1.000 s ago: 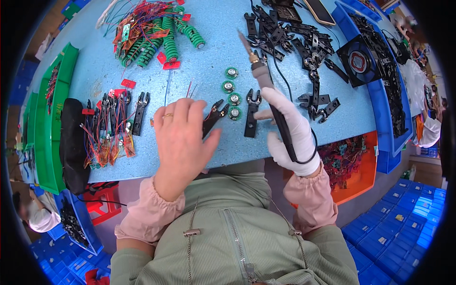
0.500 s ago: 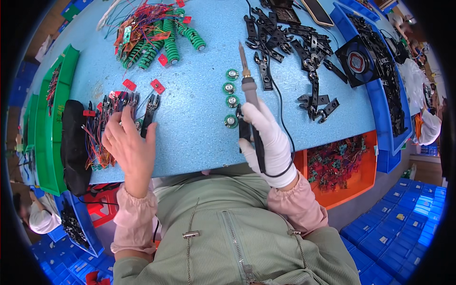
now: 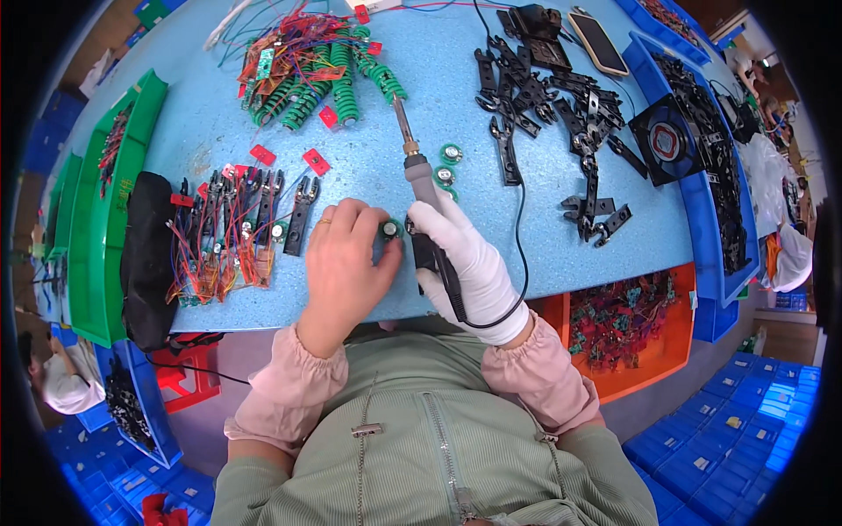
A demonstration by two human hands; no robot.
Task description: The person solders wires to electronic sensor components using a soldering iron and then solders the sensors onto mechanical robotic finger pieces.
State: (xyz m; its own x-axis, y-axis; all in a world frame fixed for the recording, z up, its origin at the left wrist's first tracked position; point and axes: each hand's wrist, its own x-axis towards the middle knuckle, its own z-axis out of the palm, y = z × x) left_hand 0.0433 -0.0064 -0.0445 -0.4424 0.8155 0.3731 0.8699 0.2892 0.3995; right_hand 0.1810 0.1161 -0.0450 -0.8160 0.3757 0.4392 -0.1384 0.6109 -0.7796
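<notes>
My bare left hand (image 3: 346, 263), a ring on one finger, is closed around a small round speaker-like part (image 3: 390, 230) with a green rim, between thumb and forefinger. A white glove covers my right hand (image 3: 478, 267). It grips a soldering iron (image 3: 421, 180), tip pointing up and slightly left, and also a black plastic piece (image 3: 424, 252) below the handle. More green-rimmed round parts (image 3: 451, 154) sit on the table just beyond the right hand. Left of my left hand, a black clip-shaped housing (image 3: 301, 216) lies beside a row of wired black housings (image 3: 263, 206).
Green ridged columns with tangled wires (image 3: 303, 83) lie at the back. Loose black housings (image 3: 509, 79) and a small fan (image 3: 667, 143) are at the right, near a blue bin (image 3: 732, 254). A black pouch (image 3: 149, 263) and green tray (image 3: 96, 289) stand left; an orange bin (image 3: 636, 359) is below the table edge.
My left hand has moved right, from the wired housings to a round green-rimmed part, and closed around it. The iron in my right hand has swung its tip to the left.
</notes>
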